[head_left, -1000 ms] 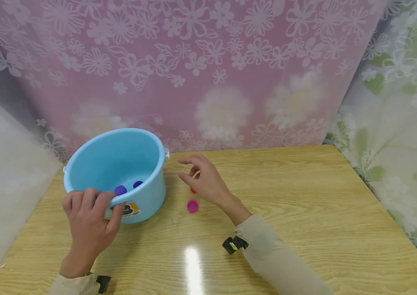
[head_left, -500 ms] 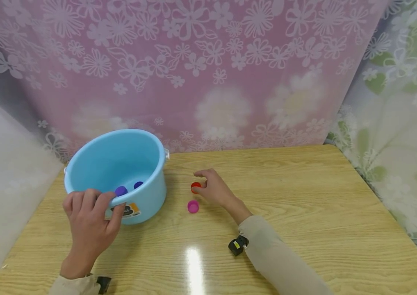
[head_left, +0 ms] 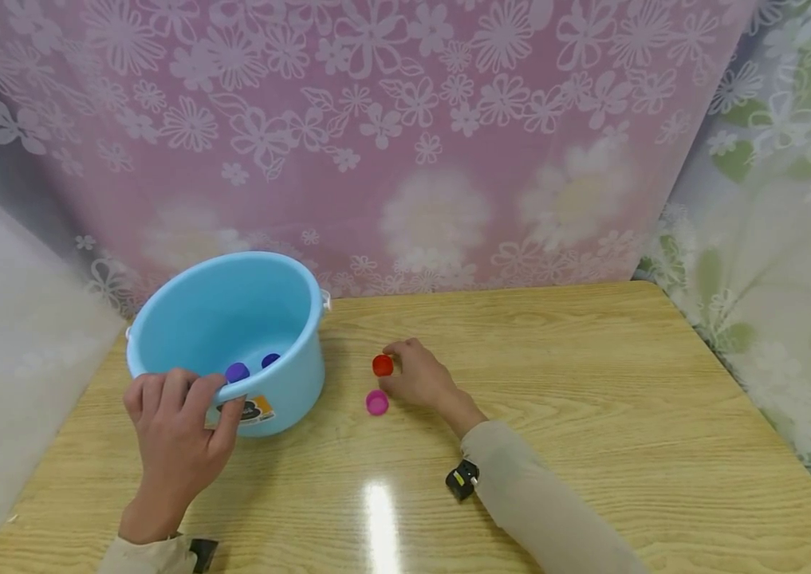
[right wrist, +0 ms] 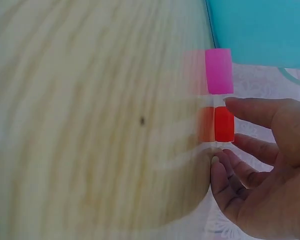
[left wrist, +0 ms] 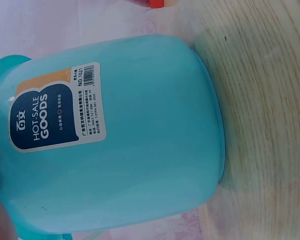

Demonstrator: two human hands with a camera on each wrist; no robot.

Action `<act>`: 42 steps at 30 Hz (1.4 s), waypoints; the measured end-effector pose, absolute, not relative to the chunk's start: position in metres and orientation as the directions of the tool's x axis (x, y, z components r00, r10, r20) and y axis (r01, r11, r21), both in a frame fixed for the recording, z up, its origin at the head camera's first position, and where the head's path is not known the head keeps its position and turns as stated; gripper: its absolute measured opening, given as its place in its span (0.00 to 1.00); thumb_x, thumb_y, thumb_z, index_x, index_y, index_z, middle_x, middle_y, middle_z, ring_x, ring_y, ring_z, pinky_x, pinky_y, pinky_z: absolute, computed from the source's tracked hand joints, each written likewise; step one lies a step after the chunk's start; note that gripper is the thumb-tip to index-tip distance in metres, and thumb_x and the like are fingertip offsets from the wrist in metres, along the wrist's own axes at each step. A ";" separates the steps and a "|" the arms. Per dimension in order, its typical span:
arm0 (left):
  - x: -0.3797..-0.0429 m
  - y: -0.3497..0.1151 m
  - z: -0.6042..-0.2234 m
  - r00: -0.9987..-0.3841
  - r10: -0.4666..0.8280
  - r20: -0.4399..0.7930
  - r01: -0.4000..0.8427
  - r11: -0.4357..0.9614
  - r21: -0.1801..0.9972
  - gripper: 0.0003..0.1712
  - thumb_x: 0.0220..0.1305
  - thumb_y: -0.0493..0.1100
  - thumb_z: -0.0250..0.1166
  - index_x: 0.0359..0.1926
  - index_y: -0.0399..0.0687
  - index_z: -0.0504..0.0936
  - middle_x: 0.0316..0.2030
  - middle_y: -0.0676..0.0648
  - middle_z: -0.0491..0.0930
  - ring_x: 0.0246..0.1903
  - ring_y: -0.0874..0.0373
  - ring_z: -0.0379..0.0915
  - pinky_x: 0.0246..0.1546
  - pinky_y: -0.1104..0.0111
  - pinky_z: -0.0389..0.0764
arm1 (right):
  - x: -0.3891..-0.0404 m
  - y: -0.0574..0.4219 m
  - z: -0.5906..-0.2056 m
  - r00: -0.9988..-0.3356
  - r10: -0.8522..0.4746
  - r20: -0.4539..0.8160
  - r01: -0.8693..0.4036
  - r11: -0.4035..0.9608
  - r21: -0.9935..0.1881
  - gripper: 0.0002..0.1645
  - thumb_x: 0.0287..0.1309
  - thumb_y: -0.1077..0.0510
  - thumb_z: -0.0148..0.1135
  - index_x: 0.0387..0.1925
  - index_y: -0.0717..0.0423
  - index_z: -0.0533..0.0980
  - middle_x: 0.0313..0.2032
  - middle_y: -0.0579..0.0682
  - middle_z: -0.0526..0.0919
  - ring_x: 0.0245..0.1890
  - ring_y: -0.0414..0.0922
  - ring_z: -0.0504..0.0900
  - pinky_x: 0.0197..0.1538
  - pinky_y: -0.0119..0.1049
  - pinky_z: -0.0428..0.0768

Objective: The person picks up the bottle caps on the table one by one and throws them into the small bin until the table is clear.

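My left hand (head_left: 175, 438) grips the near rim of a light blue bucket (head_left: 290, 391), fingers over the edge and thumb outside. Its printed label (left wrist: 57, 107) shows in the left wrist view. Two purple caps (head_left: 237, 372) lie inside the bucket. To its right, my right hand (head_left: 419, 376) is low over the table, thumb and forefinger on either side of a small red cap (head_left: 382, 365). In the right wrist view, the thumb tip reaches between this red cap (right wrist: 224, 124) and a pink cap (right wrist: 219, 71). The pink cap (head_left: 377, 402) sits nearer me, hollow side up.
The wooden table (head_left: 592, 399) runs back to a pink flowered curtain (head_left: 405, 159). Pale curtains hang at both sides. A white handle joint (head_left: 326, 300) sticks out from the bucket's right rim.
My right hand has moved down and away from the bucket to the red cap, its thumb and forefinger now on either side of it. The left hand stays on the rim.
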State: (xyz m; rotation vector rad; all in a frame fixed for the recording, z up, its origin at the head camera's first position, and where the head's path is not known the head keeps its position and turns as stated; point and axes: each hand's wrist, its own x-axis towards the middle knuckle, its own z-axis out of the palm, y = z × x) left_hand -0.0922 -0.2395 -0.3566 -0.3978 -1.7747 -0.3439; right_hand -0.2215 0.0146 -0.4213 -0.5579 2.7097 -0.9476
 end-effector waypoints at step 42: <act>-0.091 -0.241 -0.358 -0.231 0.091 0.969 0.437 0.899 0.020 0.20 0.64 0.51 0.52 0.24 0.39 0.73 0.20 0.41 0.63 0.22 0.42 0.54 0.34 0.47 0.51 | -0.224 0.015 -0.422 -0.913 -0.398 -0.090 -0.231 0.685 -0.691 0.21 0.56 0.51 0.65 0.48 0.57 0.76 0.43 0.51 0.77 0.40 0.46 0.75 0.44 0.42 0.74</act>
